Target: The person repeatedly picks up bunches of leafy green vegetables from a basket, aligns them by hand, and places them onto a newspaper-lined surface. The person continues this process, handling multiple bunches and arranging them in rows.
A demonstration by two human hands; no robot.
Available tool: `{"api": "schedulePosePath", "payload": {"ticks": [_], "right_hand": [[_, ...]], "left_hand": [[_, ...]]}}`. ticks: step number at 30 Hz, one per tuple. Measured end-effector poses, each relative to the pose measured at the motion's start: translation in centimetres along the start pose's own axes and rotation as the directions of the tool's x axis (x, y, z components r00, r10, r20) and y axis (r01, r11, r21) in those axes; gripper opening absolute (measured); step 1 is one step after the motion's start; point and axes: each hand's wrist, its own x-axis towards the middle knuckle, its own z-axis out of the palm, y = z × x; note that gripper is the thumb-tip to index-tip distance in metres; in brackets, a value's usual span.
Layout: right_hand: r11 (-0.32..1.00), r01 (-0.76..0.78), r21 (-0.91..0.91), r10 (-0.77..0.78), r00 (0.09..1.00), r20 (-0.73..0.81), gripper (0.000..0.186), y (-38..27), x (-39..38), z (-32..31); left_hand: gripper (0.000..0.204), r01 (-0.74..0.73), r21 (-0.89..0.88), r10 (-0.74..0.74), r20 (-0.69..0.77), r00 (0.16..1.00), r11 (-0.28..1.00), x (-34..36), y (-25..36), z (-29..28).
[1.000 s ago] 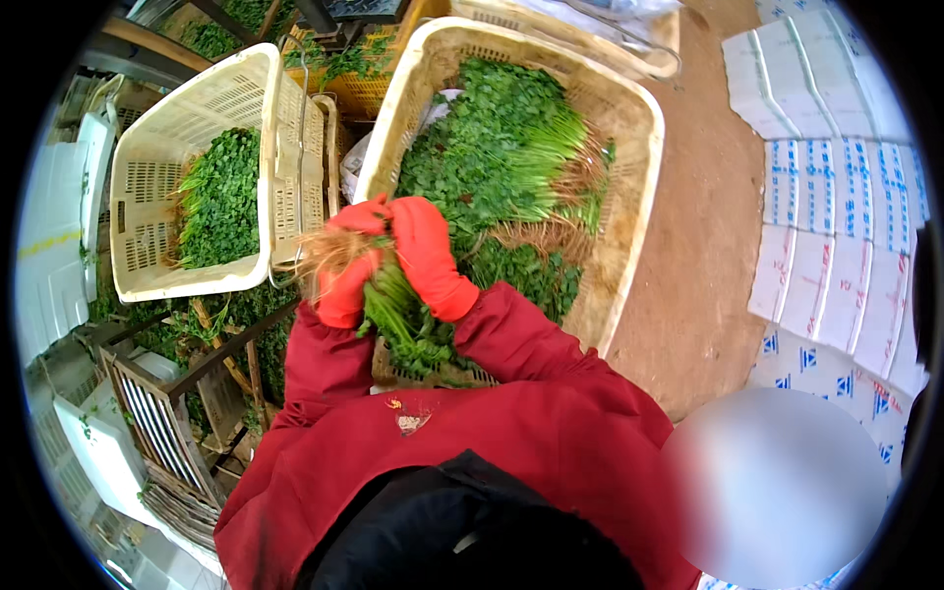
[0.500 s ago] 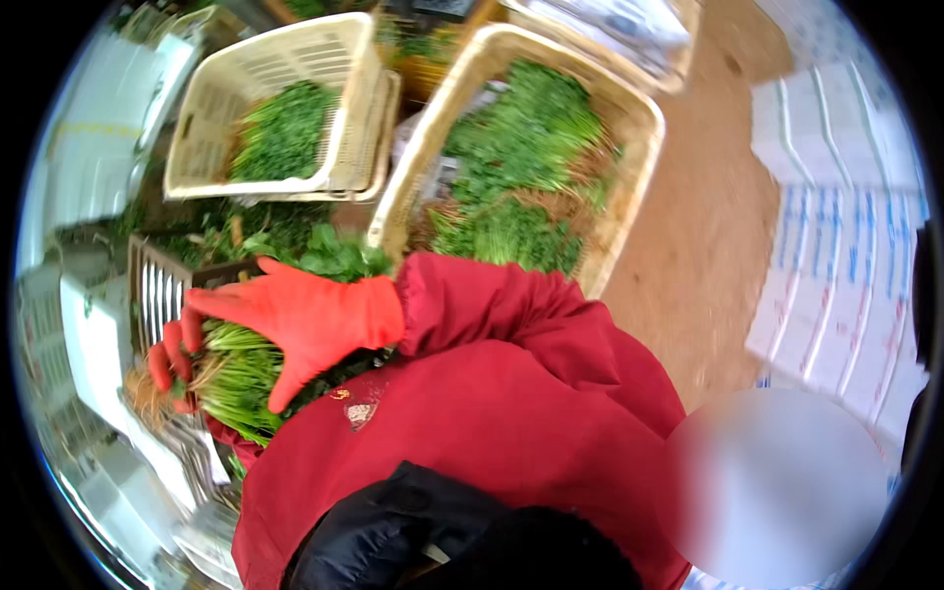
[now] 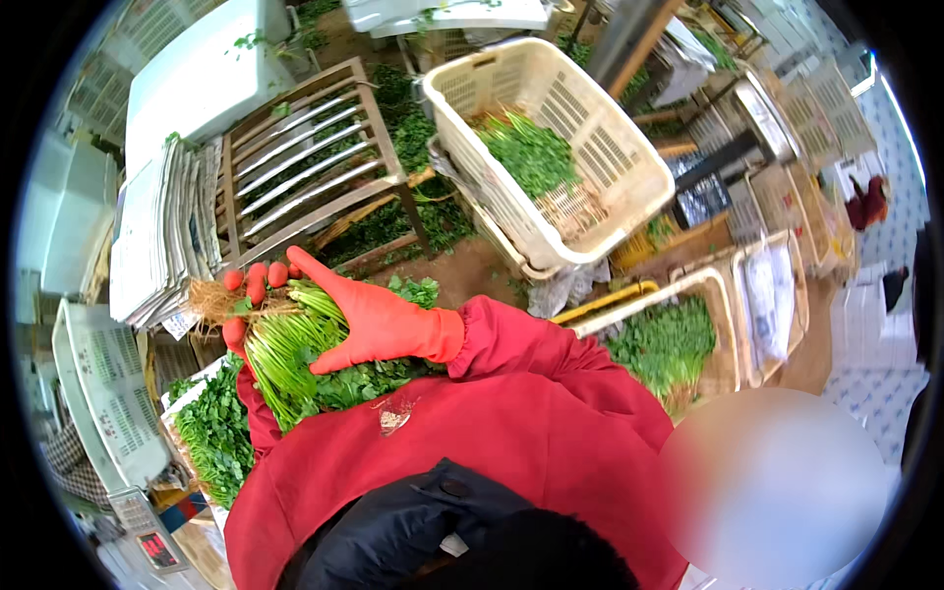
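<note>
A bunch of coriander (image 3: 295, 344) with pale green stems and brown roots is held in front of my chest. Both hands wear orange-red gloves. My left hand (image 3: 254, 285) cups the bunch from underneath and the far side; only its fingertips show near the roots. My right hand (image 3: 388, 320) lies across the top of the stems, its thumb and fingers spread around them. Leaves hang toward my red jacket, and my right forearm hides some of them. To the left, more loose coriander (image 3: 213, 433) lies beside my left sleeve.
A slatted rack (image 3: 305, 162) stands ahead, with a stack of newspapers (image 3: 167, 231) at its left. Cream plastic crates hold greens: one crate (image 3: 624, 162) ahead right, another (image 3: 723, 334) at right. A scale (image 3: 147, 531) with a red display sits lower left; a white box (image 3: 197, 79) stands upper left.
My view has swung left, so the crates now appear farther right and the rack, newspapers and scale show. Both hands still hold the bunch, which has shifted along with my body.
</note>
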Motion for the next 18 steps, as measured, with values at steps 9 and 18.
{"api": "schedulePosePath", "payload": {"ticks": [9,18], "right_hand": [[0.987,-0.162,0.005,0.161,0.987,0.009,0.123,4.2,21.2,-0.5],[0.803,-0.291,-0.519,0.185,0.951,-0.248,0.116,11.7,36.7,-6.3]], "left_hand": [[0.071,-0.047,0.064,0.061,-0.236,0.970,0.997,12.9,10.7,-14.5],[0.065,0.481,0.650,-0.007,-0.592,0.806,0.588,24.6,19.9,-24.0]]}}
